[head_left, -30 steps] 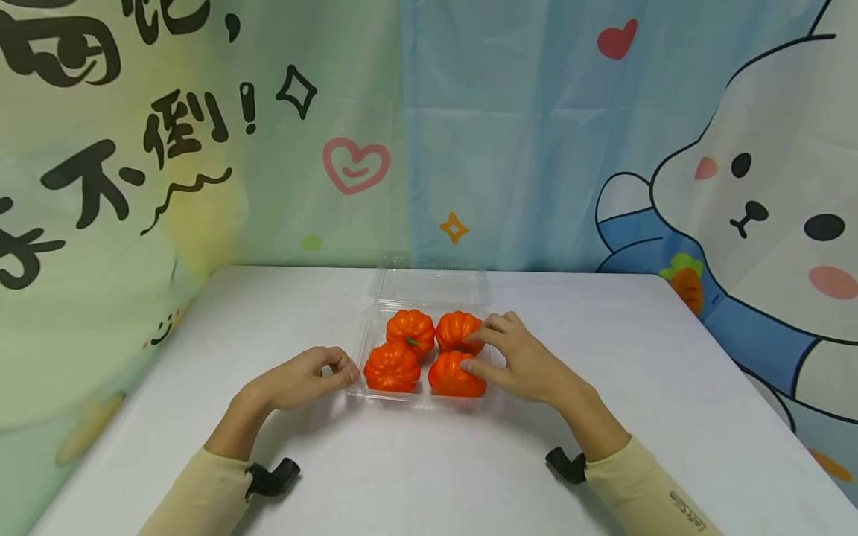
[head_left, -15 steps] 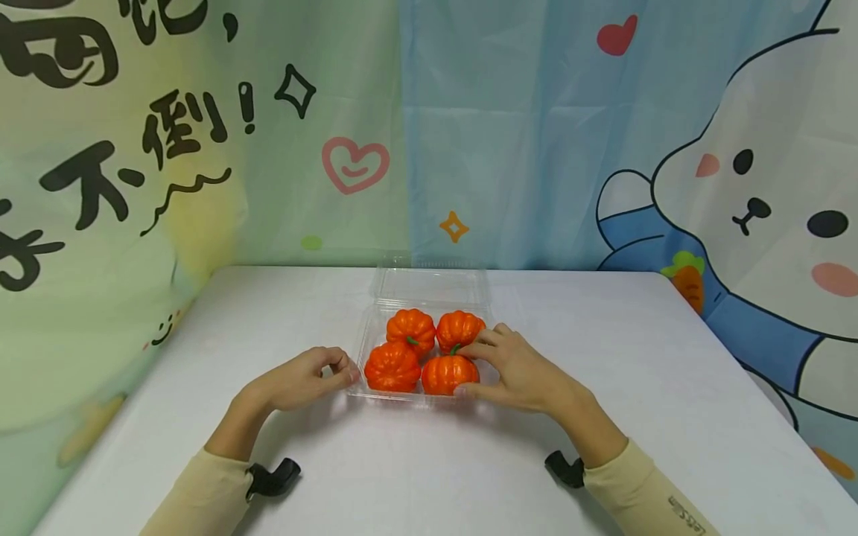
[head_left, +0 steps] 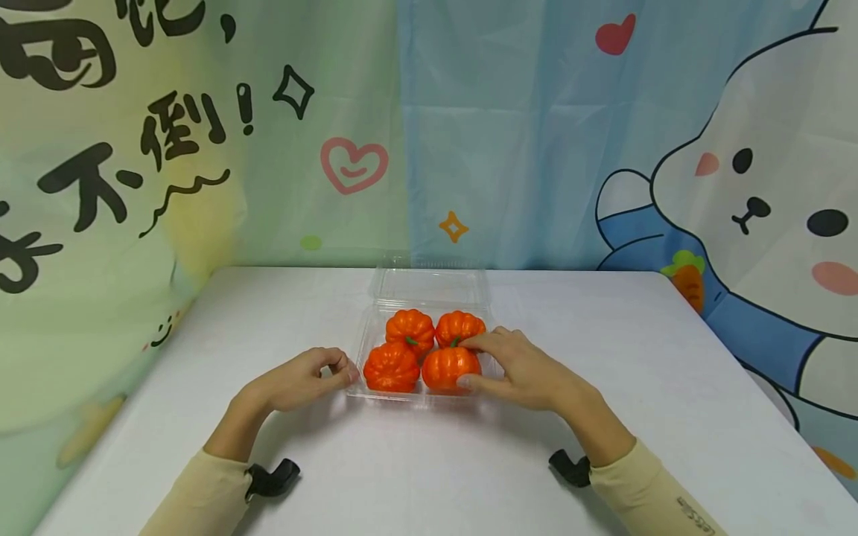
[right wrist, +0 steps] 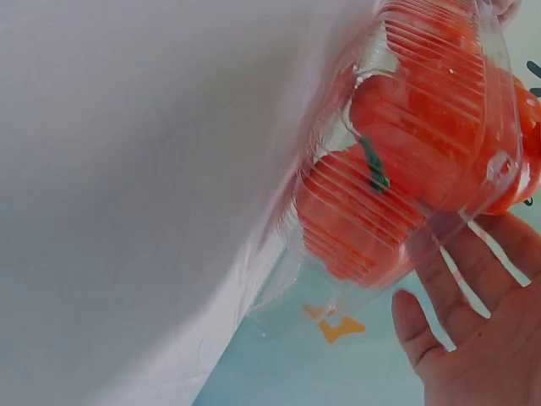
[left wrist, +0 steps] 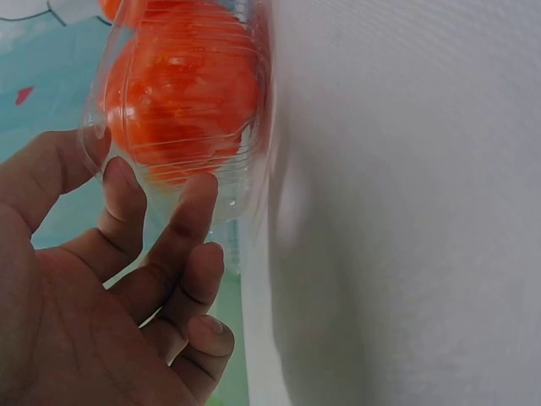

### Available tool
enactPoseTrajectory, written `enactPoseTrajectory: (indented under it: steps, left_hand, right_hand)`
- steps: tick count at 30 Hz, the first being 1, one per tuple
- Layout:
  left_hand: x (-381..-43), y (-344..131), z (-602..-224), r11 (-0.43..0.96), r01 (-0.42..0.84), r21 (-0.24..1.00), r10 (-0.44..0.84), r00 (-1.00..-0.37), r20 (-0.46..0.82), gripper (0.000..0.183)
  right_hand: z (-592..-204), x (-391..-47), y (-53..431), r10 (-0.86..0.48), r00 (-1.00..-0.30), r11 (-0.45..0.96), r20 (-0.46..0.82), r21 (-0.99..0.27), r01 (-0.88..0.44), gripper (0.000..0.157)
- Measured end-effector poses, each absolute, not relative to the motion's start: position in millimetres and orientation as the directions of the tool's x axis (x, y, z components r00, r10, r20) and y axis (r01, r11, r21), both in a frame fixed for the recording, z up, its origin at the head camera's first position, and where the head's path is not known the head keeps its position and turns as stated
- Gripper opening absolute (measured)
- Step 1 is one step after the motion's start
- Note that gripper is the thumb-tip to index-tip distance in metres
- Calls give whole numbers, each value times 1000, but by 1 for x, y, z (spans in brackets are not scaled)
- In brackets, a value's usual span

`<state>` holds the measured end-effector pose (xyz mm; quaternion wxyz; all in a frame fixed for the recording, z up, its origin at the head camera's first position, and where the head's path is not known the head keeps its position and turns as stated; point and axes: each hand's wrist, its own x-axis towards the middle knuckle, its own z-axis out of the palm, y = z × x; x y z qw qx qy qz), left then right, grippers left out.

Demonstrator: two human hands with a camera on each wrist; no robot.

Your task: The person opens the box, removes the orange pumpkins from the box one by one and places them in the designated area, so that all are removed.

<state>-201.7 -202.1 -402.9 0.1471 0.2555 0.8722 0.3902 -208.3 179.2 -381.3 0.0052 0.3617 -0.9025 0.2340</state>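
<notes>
A white counter [head_left: 415, 469] runs right across the foreground, and centred towards its far edge sits the clear container [head_left: 402, 397], lid [head_left: 430, 286] folded open behind! Thin plastic, by the look of it: likely very light, bendy, quick to skid or crack, so the ridged rim is the place to take it. And there's the left grip [head_left: 307, 380], thumb and index finger pinched on that rim by the near-left corner! Opposite, the right grip [head_left: 519, 365] has thumb and fingers round the front-right pumpkin [head_left: 450, 371], down inside the container. Alongside: front-left pumpkin [head_left: 392, 368], back-left pumpkin [head_left: 410, 328], back-right pumpkin [head_left: 459, 327]. Glossy orange skins, probably light, firm, a touch slippery; best held across the ribbed sides. Smallest of all, the green stem [head_left: 455, 342], surely too slight to lift by!
</notes>
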Motion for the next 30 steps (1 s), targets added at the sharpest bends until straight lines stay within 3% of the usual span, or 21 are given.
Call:
enactPoseTrajectory:
  steps: [13, 30]
  left_hand:
    - [-201, -203, -401, 572, 332, 750, 560, -826, -61, 21]
    - [-201, -202, -401, 570, 334, 751, 566, -822, -65, 22]
  right_hand:
    - [-375, -214, 197, -659, -636, 415, 402, -511, -753, 54]
    - [-381, -233, 245, -452, -732, 530, 509, -507, -680, 68]
